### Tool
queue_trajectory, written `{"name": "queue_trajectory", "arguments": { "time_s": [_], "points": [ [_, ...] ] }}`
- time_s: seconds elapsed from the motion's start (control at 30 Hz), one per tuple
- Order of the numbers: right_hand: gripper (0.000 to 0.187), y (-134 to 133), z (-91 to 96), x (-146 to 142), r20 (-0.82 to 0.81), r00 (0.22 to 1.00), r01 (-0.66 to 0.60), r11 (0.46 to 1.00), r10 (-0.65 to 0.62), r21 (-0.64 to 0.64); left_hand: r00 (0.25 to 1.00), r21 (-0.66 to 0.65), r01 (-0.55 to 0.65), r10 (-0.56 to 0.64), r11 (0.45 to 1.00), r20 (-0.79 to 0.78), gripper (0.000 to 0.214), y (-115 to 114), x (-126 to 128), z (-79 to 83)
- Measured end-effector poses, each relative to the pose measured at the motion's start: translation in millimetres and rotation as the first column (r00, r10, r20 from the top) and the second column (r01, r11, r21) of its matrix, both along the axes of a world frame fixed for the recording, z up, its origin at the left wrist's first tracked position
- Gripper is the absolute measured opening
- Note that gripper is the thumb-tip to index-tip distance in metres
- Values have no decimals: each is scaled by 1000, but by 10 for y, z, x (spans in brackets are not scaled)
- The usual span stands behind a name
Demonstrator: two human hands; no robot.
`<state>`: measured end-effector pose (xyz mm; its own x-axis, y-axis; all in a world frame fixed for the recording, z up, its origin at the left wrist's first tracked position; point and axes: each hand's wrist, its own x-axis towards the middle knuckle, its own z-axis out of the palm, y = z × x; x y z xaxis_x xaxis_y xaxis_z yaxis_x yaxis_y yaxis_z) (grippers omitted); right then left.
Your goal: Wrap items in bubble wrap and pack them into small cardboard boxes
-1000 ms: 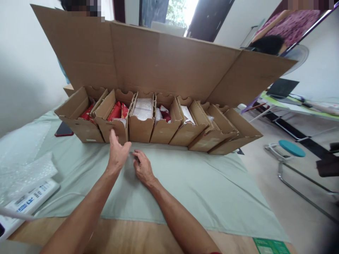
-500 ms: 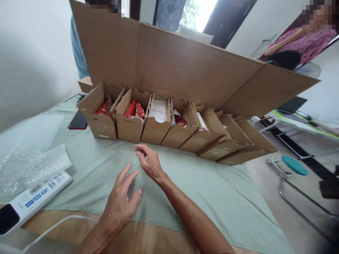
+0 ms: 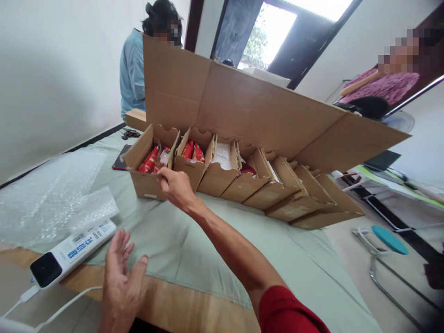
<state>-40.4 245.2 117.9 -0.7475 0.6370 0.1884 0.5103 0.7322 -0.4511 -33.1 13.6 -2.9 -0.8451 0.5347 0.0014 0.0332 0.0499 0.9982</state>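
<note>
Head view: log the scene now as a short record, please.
Right hand: curled at front right corner of leftmost box; grip unclear
Left hand: open, holding nothing, by near edge of table
Leftmost box contents: red packet, wrapped item
Other boxes: in a row to its right, panel behind
Left side: bubble wrap, white device

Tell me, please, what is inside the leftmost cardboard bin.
The leftmost bin holds a red packet and, to its right, a pale item too blurred to identify. The front wall covers their lower parts and the bin's floor; anything underneath cannot be seen.
</note>
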Motion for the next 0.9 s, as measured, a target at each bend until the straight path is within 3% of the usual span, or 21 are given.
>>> {"name": "queue_trajectory", "arguments": {
  "time_s": [0.07, 0.17, 0.27, 0.37, 0.47, 0.53, 0.6, 0.67, 0.77, 0.9],
  "points": [
    [21, -229, -30, 296, -44, 995, -96, 994, 94, -45, 995, 96, -80, 73, 992, 73, 87, -15, -27, 64],
    [23, -473, -59, 923, -129, 972, -214, 967, 196, -142, 979, 171, -123, 90, 978, 185, 80, -26, -98, 176],
    [27, -500, -38, 1633, -231, 959, -217, 948, 162, -234, 965, 161, -131, 89, 978, 247, 75, -21, -136, 243],
    [27, -371, 9, 2267, -275, 958, -159, 942, 76, -294, 977, 77, -72, 55, 994, 205, 80, 29, -51, 274],
    [22, -233, 0, 2785, -326, 938, -1, 941, -116, -339, 977, -26, 102, -95, 994, 191, 81, 106, 157, 285],
    [26, -201, -68, 3088, -435, 850, 124, 915, -298, -383, 957, -63, 223, -206, 973, 206, 81, 154, 315, 279],
    [45, -245, -190, 3355, -534, 738, 158, 875, -413, -458, 945, -72, 276, -257, 958, 205, 84, 200, 455, 268],
    [66, -354, -354, 3558, -547, 721, 93, 843, -424, -530, 941, -67, 296, -278, 953, 194, 88, 253, 565, 264],
    [79, -530, -619, 3659, -460, 822, 23, 826, -336, -563, 924, -44, 360, -350, 932, 158, 83, 356, 685, 283],
    [64, -548, -855, 3423, -398, 861, 75, 854, -316, -516, 924, -17, 378, -376, 926, 71, 74, 573, 760, 314]
  ]
}}
